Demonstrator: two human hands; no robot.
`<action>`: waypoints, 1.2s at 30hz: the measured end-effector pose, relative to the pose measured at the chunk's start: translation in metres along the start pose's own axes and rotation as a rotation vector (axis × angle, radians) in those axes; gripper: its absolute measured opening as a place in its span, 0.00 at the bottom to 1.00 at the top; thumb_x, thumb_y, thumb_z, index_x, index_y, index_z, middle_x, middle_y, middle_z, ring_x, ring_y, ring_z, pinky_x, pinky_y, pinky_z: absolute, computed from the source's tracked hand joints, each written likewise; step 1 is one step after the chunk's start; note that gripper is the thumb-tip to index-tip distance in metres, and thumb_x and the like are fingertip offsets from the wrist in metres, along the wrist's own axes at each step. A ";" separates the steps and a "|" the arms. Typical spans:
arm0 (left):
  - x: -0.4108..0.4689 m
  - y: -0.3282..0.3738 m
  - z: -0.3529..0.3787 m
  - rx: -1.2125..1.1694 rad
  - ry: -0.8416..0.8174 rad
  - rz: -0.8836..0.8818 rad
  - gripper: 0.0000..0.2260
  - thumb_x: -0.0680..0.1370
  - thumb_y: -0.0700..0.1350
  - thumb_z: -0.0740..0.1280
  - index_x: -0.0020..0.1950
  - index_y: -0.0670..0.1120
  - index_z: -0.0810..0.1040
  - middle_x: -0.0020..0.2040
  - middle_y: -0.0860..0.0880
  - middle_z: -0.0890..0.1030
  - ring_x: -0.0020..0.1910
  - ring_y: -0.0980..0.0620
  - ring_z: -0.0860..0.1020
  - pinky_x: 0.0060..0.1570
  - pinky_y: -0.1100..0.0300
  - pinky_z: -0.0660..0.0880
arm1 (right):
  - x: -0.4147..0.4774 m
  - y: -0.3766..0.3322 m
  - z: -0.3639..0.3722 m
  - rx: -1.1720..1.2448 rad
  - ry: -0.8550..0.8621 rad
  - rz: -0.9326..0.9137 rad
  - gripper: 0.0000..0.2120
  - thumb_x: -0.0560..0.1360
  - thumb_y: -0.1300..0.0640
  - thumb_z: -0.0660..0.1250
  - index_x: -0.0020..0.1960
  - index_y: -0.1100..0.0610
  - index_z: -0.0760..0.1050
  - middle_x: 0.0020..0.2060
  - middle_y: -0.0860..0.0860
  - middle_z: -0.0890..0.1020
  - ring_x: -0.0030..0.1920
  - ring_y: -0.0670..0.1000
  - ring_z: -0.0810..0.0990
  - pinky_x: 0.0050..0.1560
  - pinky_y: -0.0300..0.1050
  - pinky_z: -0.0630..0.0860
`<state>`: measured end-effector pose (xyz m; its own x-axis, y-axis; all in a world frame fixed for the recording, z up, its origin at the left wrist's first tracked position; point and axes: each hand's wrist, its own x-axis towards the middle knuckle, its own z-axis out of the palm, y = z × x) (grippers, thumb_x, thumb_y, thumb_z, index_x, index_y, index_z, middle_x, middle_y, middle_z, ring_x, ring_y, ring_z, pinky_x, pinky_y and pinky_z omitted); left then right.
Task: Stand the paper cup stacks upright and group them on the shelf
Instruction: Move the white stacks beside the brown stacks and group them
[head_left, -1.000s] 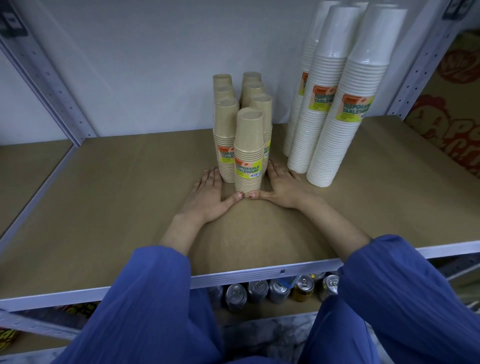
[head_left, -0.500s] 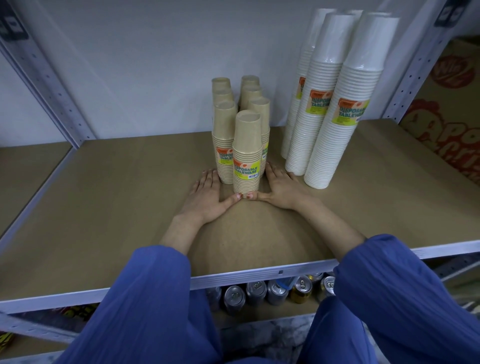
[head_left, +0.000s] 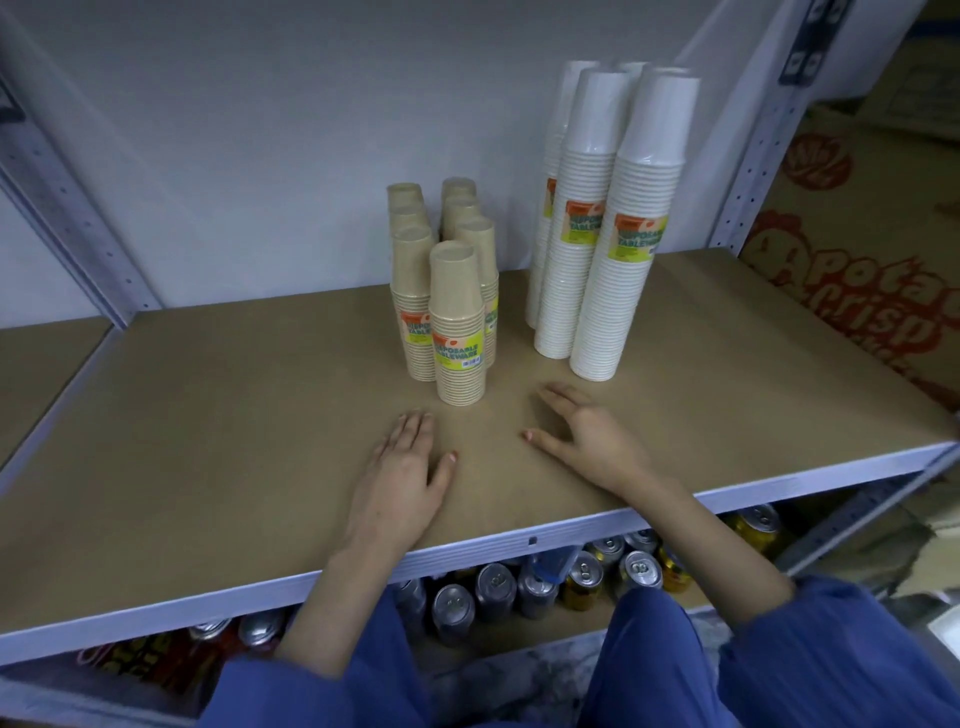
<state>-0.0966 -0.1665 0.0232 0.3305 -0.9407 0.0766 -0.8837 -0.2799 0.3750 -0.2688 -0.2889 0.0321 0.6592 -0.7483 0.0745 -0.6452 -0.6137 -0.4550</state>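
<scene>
A broad shelf (head_left: 208, 441) of matte brown board with a pale metal rim carries the tall white cup stacks (head_left: 618, 249), ribbed and tapering, upright at back right. Just left of them the shorter kraft-brown cup stacks (head_left: 457, 322) stand clustered, each banded with a glossy yellow label. Nearer the edge, the left hand (head_left: 405, 473) and right hand (head_left: 587, 441) lie flat, fingers spread, holding nothing, apart from the cups.

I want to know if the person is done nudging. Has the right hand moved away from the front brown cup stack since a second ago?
Yes. The right hand has pulled back toward the shelf edge, off the front brown cup stack.
</scene>
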 end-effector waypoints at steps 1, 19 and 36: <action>-0.004 0.003 0.001 -0.006 0.018 0.004 0.24 0.80 0.50 0.55 0.74 0.43 0.55 0.76 0.45 0.56 0.75 0.50 0.53 0.73 0.59 0.48 | -0.006 0.004 -0.002 -0.005 0.029 0.018 0.29 0.75 0.47 0.63 0.71 0.59 0.61 0.72 0.54 0.63 0.71 0.53 0.62 0.70 0.42 0.57; 0.050 0.102 0.037 0.044 -0.083 0.093 0.28 0.80 0.53 0.52 0.73 0.37 0.50 0.76 0.39 0.55 0.75 0.46 0.52 0.73 0.56 0.49 | -0.008 0.087 -0.044 -0.125 0.017 0.245 0.44 0.72 0.35 0.59 0.74 0.61 0.46 0.75 0.57 0.51 0.75 0.54 0.51 0.73 0.51 0.48; 0.094 0.113 0.042 0.102 -0.148 -0.005 0.34 0.79 0.58 0.52 0.73 0.37 0.44 0.76 0.39 0.47 0.76 0.46 0.46 0.74 0.54 0.46 | 0.043 0.122 -0.047 -0.178 -0.076 0.167 0.44 0.71 0.32 0.55 0.74 0.58 0.44 0.76 0.54 0.49 0.75 0.51 0.48 0.73 0.53 0.45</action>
<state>-0.1794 -0.2949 0.0342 0.2890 -0.9552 -0.0641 -0.9140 -0.2952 0.2784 -0.3373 -0.4073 0.0219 0.5607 -0.8259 -0.0590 -0.8009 -0.5229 -0.2919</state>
